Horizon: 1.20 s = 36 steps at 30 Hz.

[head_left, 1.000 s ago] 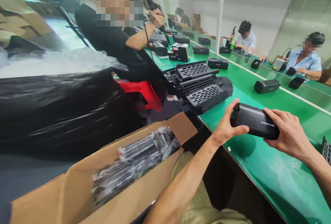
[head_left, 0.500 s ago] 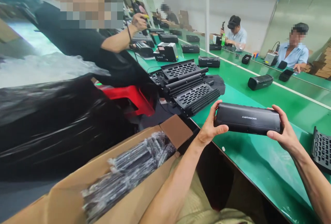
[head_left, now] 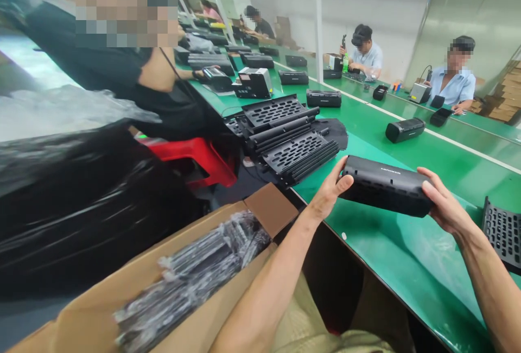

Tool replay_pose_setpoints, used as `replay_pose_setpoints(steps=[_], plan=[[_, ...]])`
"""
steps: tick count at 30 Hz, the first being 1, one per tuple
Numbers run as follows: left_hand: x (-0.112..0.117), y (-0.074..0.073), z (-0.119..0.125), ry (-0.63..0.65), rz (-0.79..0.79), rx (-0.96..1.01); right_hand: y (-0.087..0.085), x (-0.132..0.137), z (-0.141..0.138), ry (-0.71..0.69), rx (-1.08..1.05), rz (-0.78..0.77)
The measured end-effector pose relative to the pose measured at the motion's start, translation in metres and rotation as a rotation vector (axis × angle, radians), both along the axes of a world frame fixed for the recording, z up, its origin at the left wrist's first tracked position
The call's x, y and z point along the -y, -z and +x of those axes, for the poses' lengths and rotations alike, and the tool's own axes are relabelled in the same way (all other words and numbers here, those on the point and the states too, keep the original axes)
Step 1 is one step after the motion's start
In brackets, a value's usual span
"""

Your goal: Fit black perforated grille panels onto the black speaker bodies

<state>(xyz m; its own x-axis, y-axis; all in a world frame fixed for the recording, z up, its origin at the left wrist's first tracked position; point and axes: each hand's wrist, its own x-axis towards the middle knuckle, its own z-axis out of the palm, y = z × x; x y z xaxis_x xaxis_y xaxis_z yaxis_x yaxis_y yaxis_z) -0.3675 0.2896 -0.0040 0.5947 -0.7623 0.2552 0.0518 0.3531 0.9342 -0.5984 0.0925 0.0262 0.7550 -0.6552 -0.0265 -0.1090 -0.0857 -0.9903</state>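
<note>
I hold a long black speaker housing (head_left: 386,186) level above the green conveyor belt (head_left: 411,255), one hand at each end. My left hand (head_left: 328,194) grips its left end, thumb on top. My right hand (head_left: 442,203) wraps round its right end. The housing's top face carries small white lettering, and its near side shows a row of slots.
A stack of black perforated grille panels (head_left: 287,138) lies on the belt just beyond my left hand. Another grille (head_left: 502,231) sits at the right. An open cardboard box (head_left: 171,288) of plastic-wrapped black parts stands at my lower left. More speakers (head_left: 405,129) and several seated workers line the belt.
The housing has rolled in my hands, so its lettered face now points up and the slotted side faces me. The worker at my left has lowered the raised arm.
</note>
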Motion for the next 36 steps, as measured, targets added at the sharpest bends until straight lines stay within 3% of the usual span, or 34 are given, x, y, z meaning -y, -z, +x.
replay_pose_setpoints(steps=[3,5,8,14,17,22,25,29,31,33,36], plan=[[0.007,0.0,0.003,-0.022,0.034,-0.04,0.004,-0.001,0.001,-0.043,-0.048,0.296],[0.012,0.0,0.0,-0.1,0.036,-0.07,0.007,-0.001,0.0,-0.08,-0.021,0.348],[0.018,-0.002,-0.003,-0.136,0.061,-0.113,0.014,0.0,0.001,-0.073,0.002,0.331],[0.017,-0.002,-0.004,-0.091,0.134,-0.253,0.024,-0.002,0.004,-0.064,-0.02,0.283],[0.016,0.006,-0.007,-0.145,0.029,-0.2,0.022,0.0,-0.001,-0.149,-0.073,0.235],[0.018,0.011,-0.008,-0.224,-0.018,-0.027,0.011,0.009,-0.013,-0.401,-0.193,-0.056],[0.024,0.006,0.0,-0.164,0.05,-0.027,0.018,0.005,-0.012,-0.442,-0.119,-0.001],[0.045,0.003,0.012,-0.12,0.056,-0.146,0.038,-0.007,0.005,-0.251,0.029,0.337],[0.06,0.008,0.013,-0.123,0.069,-0.098,0.04,-0.002,0.023,-0.121,0.085,0.507],[0.072,0.021,0.011,-0.166,0.136,0.099,0.032,0.016,0.045,0.083,0.109,0.578],[0.081,0.045,0.006,-0.285,0.208,0.544,0.009,0.064,0.069,0.436,0.122,0.491]])
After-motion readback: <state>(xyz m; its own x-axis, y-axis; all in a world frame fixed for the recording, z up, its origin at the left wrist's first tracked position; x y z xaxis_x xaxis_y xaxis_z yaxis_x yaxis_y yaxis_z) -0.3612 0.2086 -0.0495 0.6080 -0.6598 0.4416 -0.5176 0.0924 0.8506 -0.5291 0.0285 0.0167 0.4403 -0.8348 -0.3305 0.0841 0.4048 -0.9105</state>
